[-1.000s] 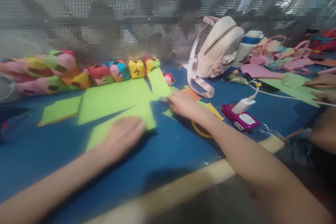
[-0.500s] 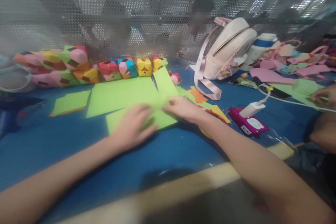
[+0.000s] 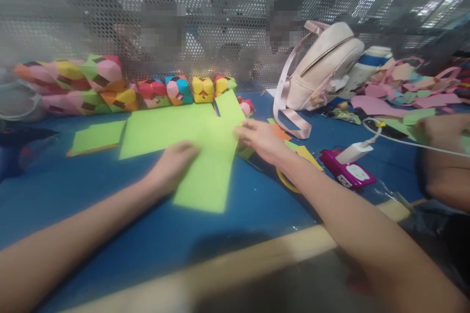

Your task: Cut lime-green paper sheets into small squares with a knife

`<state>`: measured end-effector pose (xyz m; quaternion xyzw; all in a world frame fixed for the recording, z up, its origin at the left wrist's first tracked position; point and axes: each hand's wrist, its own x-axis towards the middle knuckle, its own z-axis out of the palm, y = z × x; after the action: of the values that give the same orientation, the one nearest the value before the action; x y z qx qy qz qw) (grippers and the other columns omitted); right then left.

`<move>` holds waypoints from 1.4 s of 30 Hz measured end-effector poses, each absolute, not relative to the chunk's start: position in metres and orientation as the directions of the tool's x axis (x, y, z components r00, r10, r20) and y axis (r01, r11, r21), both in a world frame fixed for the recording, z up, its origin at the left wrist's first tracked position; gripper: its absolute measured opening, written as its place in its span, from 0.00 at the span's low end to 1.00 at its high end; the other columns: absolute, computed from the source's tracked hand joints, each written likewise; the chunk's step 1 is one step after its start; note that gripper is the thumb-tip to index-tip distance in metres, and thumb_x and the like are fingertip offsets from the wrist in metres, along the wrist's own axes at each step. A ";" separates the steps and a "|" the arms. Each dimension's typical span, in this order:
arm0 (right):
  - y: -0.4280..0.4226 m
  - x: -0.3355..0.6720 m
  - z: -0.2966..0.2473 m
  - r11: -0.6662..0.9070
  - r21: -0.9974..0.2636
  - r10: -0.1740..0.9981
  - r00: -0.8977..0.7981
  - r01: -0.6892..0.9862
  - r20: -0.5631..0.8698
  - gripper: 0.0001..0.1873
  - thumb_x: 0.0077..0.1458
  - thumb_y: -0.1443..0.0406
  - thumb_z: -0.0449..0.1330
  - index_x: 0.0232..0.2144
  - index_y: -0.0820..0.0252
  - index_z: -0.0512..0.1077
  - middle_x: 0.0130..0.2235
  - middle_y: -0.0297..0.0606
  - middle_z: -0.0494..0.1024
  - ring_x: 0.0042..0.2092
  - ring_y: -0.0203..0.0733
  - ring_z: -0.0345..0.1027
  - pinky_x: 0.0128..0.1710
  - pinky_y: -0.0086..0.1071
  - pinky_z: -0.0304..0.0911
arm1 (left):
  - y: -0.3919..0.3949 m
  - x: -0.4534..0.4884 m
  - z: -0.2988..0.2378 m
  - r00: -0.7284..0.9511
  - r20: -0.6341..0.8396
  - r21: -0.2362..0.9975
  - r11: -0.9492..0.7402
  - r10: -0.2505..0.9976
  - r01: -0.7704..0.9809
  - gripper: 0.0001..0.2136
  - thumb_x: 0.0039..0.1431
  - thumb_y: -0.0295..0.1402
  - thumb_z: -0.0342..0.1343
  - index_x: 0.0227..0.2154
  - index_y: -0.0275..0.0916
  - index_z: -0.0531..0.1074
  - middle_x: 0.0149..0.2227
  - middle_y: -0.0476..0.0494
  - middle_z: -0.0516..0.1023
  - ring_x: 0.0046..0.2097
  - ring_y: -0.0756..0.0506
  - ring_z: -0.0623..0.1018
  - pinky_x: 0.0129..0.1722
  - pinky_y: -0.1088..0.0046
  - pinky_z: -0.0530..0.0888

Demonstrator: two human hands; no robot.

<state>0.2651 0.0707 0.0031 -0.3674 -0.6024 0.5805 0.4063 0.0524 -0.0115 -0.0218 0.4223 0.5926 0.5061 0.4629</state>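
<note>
A light green sheet of paper (image 3: 209, 171) lies lengthwise toward me between my hands, slightly blurred. My left hand (image 3: 172, 166) is closed at its left edge, with the fingertips partly hidden. On the opposite edge, the fingers of my right hand (image 3: 259, 139) are pinched against the paper. Beyond it lies a wider green sheet (image 3: 161, 129), and a narrow green strip (image 3: 229, 105) slants away behind. A small stack of green paper (image 3: 97, 137) rests to the left. Partly under my right forearm is a yellow curved handle (image 3: 288, 182).
Folded-paper blocks (image 3: 105, 78) line the back beside a perforated metal screen (image 3: 227, 19). A pale backpack (image 3: 323, 68) and a bottle (image 3: 370, 66) stand back right. Nearer are a purple device (image 3: 347, 171), a white cable (image 3: 422, 144) and another person's arm (image 3: 446, 166).
The green sheet between my hands has turned from lying crosswise to pointing toward me. My left hand has closed at its edge, and my right hand has moved slightly up and right.
</note>
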 end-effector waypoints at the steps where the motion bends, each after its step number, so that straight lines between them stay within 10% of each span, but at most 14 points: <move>1: 0.072 0.265 0.001 0.080 -0.997 0.919 -0.386 -0.021 0.082 0.12 0.43 0.59 0.65 0.25 0.59 0.68 0.28 0.31 0.71 0.30 0.33 0.63 0.32 0.31 0.63 | -0.013 0.054 -0.024 -0.217 -0.113 0.993 0.120 0.970 0.020 0.10 0.46 0.35 0.66 0.28 0.38 0.71 0.23 0.49 0.74 0.24 0.49 0.72 0.21 0.75 0.66; 8: 0.062 0.265 -0.006 0.465 -0.871 0.844 -0.376 0.157 0.382 0.06 0.52 0.62 0.61 0.30 0.59 0.72 0.32 0.35 0.77 0.33 0.38 0.68 0.37 0.36 0.65 | -0.010 0.058 -0.032 -0.265 -0.027 0.998 0.013 0.964 -0.054 0.10 0.47 0.29 0.61 0.35 0.37 0.74 0.33 0.43 0.80 0.36 0.43 0.78 0.36 0.68 0.76; 14: 0.053 0.265 -0.014 0.918 -0.383 0.354 -0.650 0.104 0.672 0.09 0.57 0.72 0.54 0.32 0.58 0.74 0.38 0.40 0.78 0.42 0.42 0.69 0.45 0.39 0.65 | 0.001 0.058 -0.014 -0.359 -0.186 0.944 0.065 0.915 -0.325 0.08 0.47 0.20 0.55 0.32 0.36 0.71 0.30 0.44 0.80 0.31 0.46 0.79 0.35 0.69 0.77; 20: 0.059 0.267 -0.027 0.987 -0.129 0.149 -0.818 0.093 0.556 0.12 0.60 0.74 0.52 0.34 0.61 0.75 0.38 0.43 0.77 0.40 0.42 0.65 0.41 0.36 0.63 | 0.000 0.059 -0.008 -0.318 -0.237 0.930 0.120 0.918 -0.347 0.10 0.45 0.16 0.52 0.28 0.36 0.71 0.35 0.43 0.82 0.34 0.47 0.80 0.37 0.68 0.80; 42: 0.041 0.269 -0.021 0.991 -0.021 0.131 -0.950 0.130 0.283 0.15 0.65 0.70 0.50 0.36 0.60 0.77 0.40 0.44 0.77 0.40 0.43 0.65 0.40 0.37 0.57 | -0.002 0.057 -0.017 -0.202 -0.126 0.943 0.054 0.971 -0.327 0.06 0.44 0.26 0.58 0.29 0.37 0.72 0.38 0.43 0.80 0.45 0.41 0.78 0.53 0.55 0.72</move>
<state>0.2689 0.0412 -0.0208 -0.0660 -0.9875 0.0012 0.1433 0.0568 -0.0023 -0.0172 0.3305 0.4871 0.6033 0.5382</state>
